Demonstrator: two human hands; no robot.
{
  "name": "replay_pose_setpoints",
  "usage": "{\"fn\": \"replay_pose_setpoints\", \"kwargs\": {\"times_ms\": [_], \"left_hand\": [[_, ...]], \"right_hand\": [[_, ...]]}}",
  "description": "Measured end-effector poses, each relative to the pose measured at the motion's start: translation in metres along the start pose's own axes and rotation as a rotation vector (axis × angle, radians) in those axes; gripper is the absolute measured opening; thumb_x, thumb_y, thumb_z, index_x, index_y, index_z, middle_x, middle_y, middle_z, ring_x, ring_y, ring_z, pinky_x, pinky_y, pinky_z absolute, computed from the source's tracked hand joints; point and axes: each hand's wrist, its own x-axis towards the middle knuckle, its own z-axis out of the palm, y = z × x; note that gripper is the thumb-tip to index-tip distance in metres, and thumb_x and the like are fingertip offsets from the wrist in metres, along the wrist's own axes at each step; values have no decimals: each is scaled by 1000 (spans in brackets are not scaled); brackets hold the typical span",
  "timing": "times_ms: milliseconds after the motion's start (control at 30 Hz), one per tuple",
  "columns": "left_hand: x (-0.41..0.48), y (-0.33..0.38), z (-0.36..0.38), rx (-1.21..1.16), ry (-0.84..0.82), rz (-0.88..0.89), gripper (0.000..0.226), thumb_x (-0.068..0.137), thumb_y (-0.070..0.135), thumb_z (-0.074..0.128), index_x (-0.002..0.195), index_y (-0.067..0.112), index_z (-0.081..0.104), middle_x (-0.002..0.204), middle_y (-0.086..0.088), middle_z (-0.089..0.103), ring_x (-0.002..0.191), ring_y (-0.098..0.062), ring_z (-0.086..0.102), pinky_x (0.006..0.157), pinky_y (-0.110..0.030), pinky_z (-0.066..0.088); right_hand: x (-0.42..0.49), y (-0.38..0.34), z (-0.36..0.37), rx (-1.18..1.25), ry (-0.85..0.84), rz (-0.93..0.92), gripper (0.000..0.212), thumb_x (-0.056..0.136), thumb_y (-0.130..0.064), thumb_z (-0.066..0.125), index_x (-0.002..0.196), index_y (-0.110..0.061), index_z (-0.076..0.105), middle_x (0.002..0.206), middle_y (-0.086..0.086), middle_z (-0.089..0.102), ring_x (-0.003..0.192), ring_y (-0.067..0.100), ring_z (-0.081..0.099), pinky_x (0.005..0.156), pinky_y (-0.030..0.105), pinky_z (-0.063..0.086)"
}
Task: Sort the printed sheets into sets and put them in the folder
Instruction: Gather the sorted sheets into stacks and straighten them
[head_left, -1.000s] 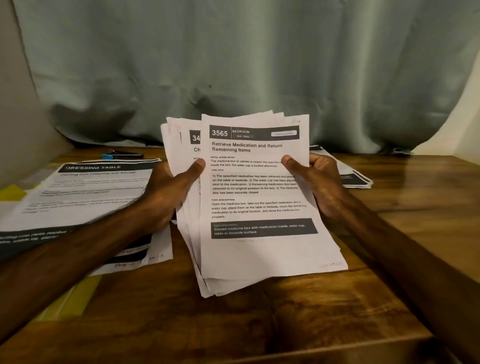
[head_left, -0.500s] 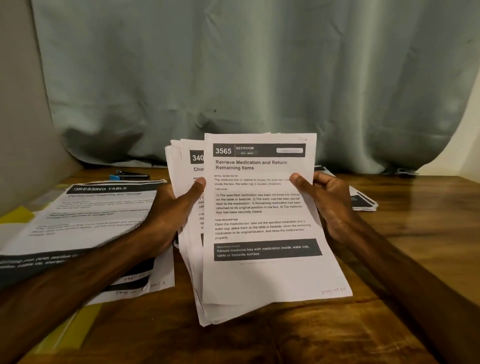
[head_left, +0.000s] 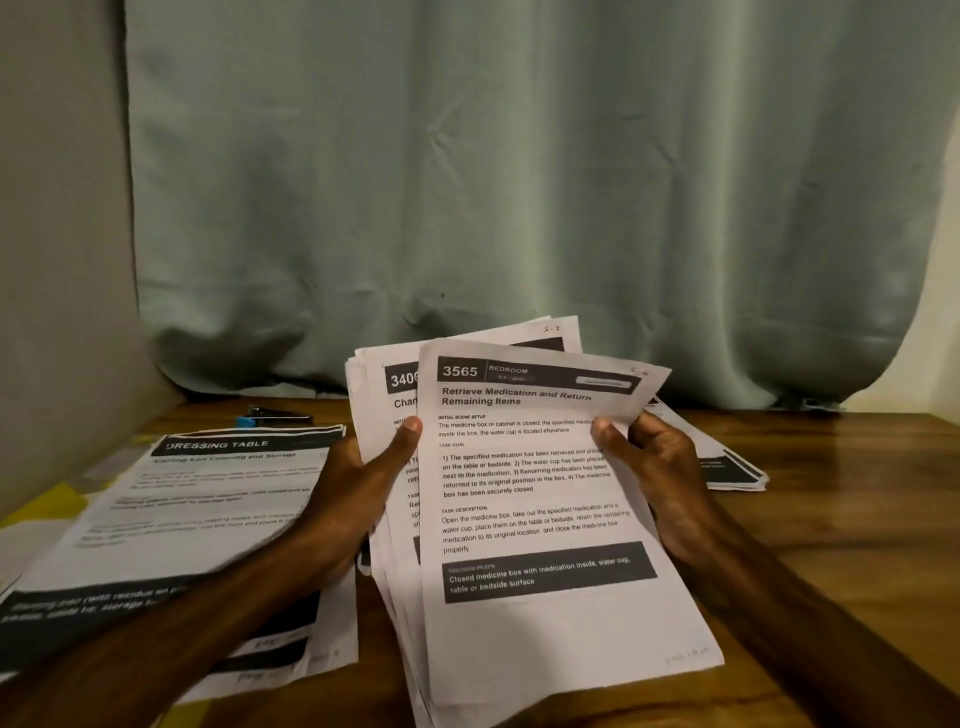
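Fanned stack of white printed paper sheets (head_left: 401, 402), held tilted over the brown wooden table (head_left: 841, 540), left hand (head_left: 358, 499) curled round its left edge, right hand (head_left: 662, 483) pinching the top sheet's (head_left: 535, 499) right edge; light, limp and likely slippery, best gripped at both side edges.

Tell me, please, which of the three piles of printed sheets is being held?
The middle pile, topped by sheet 3565: the left hand and right hand grip its sides, while the Dressing Table pile and the far-right pile lie flat.
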Motion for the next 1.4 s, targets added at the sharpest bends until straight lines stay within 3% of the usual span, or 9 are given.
{"fn": "replay_pose_setpoints", "kwargs": {"times_ms": [333,500,667,733,900,1067,1200,1333,1400], "left_hand": [[0,3,-1,-45,20,-35,29,96,44,59,119,28,66,103,-1,79,92,-26,77,87,-56,59],[-1,6,0,-17,34,1,30,94,46,61,115,25,67,94,-1,79,84,-22,78,75,-44,62],[-1,1,1,60,30,-27,30,95,39,65,121,23,67,101,-1,79,93,-23,76,87,-55,60],[0,2,3,61,19,-40,19,97,32,65,111,21,70,95,-1,79,90,-23,77,83,-50,61],[-5,10,10,-26,-18,-1,16,102,31,56,100,24,69,83,4,79,87,-20,77,68,-31,59],[-5,19,7,-183,-83,40,39,100,48,43,125,26,64,107,-1,78,98,-21,75,70,-30,62],[-8,12,9,-69,-180,-9,36,92,39,62,124,23,65,109,0,78,99,-21,76,83,-40,62],[-7,0,9,42,-92,13,19,95,20,68,113,22,67,89,12,79,81,-11,77,58,-21,58],[-3,-2,7,78,-70,6,19,95,20,68,114,23,67,90,13,79,81,-10,77,57,-19,57]], "right_hand": [[-2,-7,-5,-19,-34,30,28,93,-19,69,121,-14,66,111,11,77,95,39,75,85,56,59],[-5,-9,-2,-74,-87,62,23,94,-21,66,115,-11,65,105,10,78,87,35,76,62,38,62],[-5,-5,4,-84,-126,61,39,83,-25,72,119,-13,66,111,10,76,96,35,75,81,50,62],[-4,-5,8,-80,-127,40,41,80,-23,74,120,-16,67,111,7,77,98,32,75,84,49,61],[-7,-2,18,-41,-60,23,24,89,-7,70,112,-13,68,103,4,79,89,23,77,63,28,61],[-6,-1,15,28,26,54,28,88,-9,71,116,-9,69,104,11,78,89,32,77,65,37,64],[-5,2,13,23,22,78,27,86,-10,74,113,-11,70,103,11,78,89,34,76,66,40,65],[-5,4,15,-38,-47,112,47,71,-26,82,114,-11,71,109,15,77,92,38,75,81,54,62],[-4,4,16,-33,-63,137,43,78,-32,78,115,-11,72,109,16,76,95,41,74,91,61,56]]}}
